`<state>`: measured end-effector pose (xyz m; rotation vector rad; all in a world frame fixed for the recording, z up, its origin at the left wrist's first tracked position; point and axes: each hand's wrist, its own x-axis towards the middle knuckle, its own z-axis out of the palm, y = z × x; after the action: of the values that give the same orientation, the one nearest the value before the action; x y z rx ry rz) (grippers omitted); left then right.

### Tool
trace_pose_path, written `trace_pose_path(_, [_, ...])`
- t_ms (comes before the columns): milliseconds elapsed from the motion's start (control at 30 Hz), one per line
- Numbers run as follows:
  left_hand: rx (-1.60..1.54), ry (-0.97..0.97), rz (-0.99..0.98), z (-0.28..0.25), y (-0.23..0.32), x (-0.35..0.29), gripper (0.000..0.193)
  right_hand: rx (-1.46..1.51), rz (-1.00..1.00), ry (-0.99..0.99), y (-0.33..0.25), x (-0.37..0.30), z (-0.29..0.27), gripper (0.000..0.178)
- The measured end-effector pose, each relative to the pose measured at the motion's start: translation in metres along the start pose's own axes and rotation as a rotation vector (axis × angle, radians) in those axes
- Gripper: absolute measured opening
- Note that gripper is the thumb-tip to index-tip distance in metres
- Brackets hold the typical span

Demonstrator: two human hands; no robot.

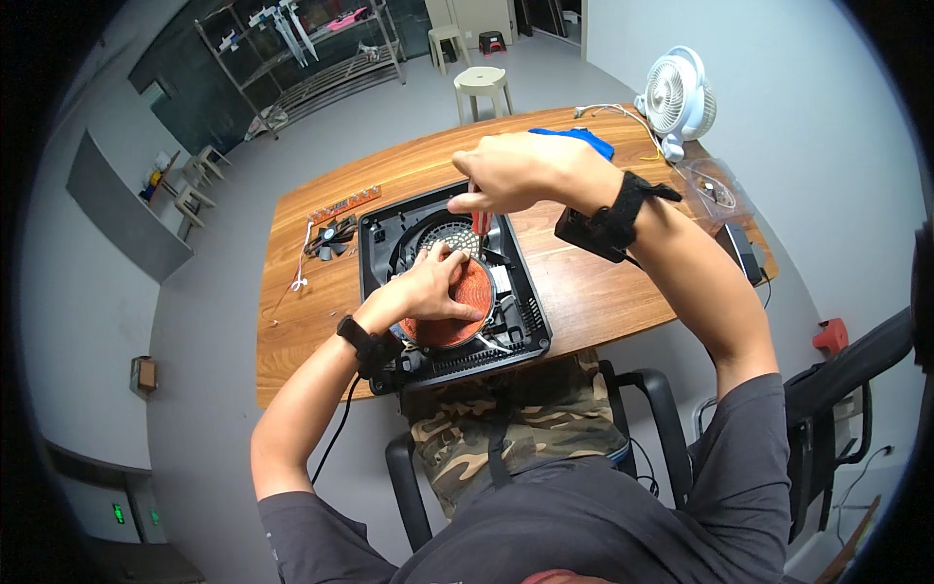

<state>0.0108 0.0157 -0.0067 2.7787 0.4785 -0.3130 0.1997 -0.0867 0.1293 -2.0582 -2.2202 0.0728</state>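
An opened black appliance housing (533, 331), which looks like an induction cooker base, lies on the table in front of me. In its near half sits a round copper-coloured coil (474, 289) with a dark rim. My left hand (428, 289) rests on the coil, fingers spread across its far left part and thumb toward its right. Above the far right of the coil, my right hand (516, 173) is closed around a screwdriver (481, 220) with a red handle. The screwdriver points down into the housing beside the coil; its tip is too small to make out.
Left of the housing lie a small black fan (333, 239), an orange strip (345, 203) and a white cable (299, 282). A blue cloth (595, 142), a white desk fan (671, 97) and a clear plastic bag (715, 187) occupy the far right. A black box (741, 251) stands at the right edge.
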Motion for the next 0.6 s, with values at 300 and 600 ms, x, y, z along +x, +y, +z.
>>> trace_pose_path(300, [-0.013, -0.009, 0.026, 0.002, -0.003, 0.004, 0.111, 0.018, -0.017, -0.120, 0.004, 0.004, -0.005, 0.033])
trace_pose_path(600, [0.005, 0.010, 0.035, 0.001, -0.003, 0.005, 0.112, 0.033, -0.223, -0.035, 0.016, 0.003, 0.005, 0.034])
